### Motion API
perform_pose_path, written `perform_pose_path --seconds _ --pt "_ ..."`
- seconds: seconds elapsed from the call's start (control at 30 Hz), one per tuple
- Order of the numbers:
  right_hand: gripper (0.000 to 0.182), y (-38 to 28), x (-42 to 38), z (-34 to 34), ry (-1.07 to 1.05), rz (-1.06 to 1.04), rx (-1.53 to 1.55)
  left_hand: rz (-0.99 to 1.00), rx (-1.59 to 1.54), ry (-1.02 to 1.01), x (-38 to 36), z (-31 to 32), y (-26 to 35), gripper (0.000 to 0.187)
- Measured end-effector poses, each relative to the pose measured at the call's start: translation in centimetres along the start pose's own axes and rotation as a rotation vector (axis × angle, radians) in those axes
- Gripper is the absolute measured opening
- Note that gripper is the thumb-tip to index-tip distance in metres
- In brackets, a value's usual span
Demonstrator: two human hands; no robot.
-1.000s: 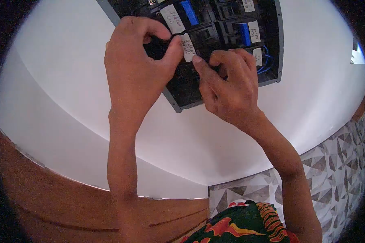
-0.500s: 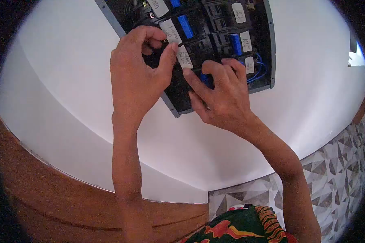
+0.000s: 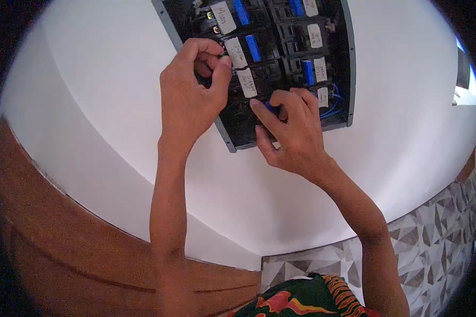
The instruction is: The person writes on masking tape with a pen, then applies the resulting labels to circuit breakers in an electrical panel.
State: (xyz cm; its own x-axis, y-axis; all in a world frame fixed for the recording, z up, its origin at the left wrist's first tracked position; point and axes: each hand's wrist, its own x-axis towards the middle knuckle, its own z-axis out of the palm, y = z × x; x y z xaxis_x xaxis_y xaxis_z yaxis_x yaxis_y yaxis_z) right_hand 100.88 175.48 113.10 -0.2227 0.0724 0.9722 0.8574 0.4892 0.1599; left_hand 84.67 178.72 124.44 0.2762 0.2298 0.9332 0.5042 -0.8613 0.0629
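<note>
An electrical breaker panel (image 3: 231, 141) with a grey metal frame is on the white wall, holding rows of black breakers with blue switches. Handwritten white labels run down its left row, including a "Main" label (image 3: 223, 17), a middle label (image 3: 237, 53) and a lower label (image 3: 246, 83). My left hand (image 3: 193, 90) is closed, thumb and index finger nearly together at the middle label's left edge; whatever they grip is hidden. Below the lower label, my right hand (image 3: 296, 127) has its fingers apart. Its index fingertip is at that label's bottom end, beside a blue switch (image 3: 271, 108).
More white labels (image 3: 320, 68) line the panel's right side, where thin blue wires (image 3: 334, 105) loop near the corner. White wall (image 3: 238, 211) surrounds the panel. Below are a brown wooden surface (image 3: 90, 253) and a geometric-patterned surface (image 3: 428, 238).
The view has shifted and turned slightly, showing more of the panel's top. My left thumb now sits by the middle label's left edge, uncovering more of both labels. My right hand stays near the lower label.
</note>
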Motion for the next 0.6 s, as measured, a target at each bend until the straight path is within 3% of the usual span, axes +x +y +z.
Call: perform_pose_path --seconds 0.03,0.13,0.3,0.37,0.47,0.6 --pt "0.052 0.1 -0.1 -0.1 0.007 0.01 0.049 -0.066 -0.135 0.015 0.0 0.0 0.0 0.032" --pt "0.054 -0.3 0.2 0.1 -0.064 0.004 -0.096 0.03 0.029 -0.013 0.0 -0.1 0.0 0.031" --pt "0.054 -0.4 0.5 -0.7 -0.08 0.013 0.007 0.062 -0.006 0.002 -0.2 -0.5 -0.8 0.025" --pt "0.053 -0.2 0.5 -1.0 -0.084 0.001 0.018 0.309 0.069 0.086 -0.8 -0.3 -2.7 0.023" --pt "0.051 0.3 1.2 -1.7 -0.019 -0.015 0.022 0.45 0.18 0.058 -2.3 -0.2 -2.8 0.029" --pt "0.051 0.4 3.9 -3.0 -0.028 -0.014 -0.095 0.413 0.253 0.022 -2.8 -0.1 -2.5 0.036"
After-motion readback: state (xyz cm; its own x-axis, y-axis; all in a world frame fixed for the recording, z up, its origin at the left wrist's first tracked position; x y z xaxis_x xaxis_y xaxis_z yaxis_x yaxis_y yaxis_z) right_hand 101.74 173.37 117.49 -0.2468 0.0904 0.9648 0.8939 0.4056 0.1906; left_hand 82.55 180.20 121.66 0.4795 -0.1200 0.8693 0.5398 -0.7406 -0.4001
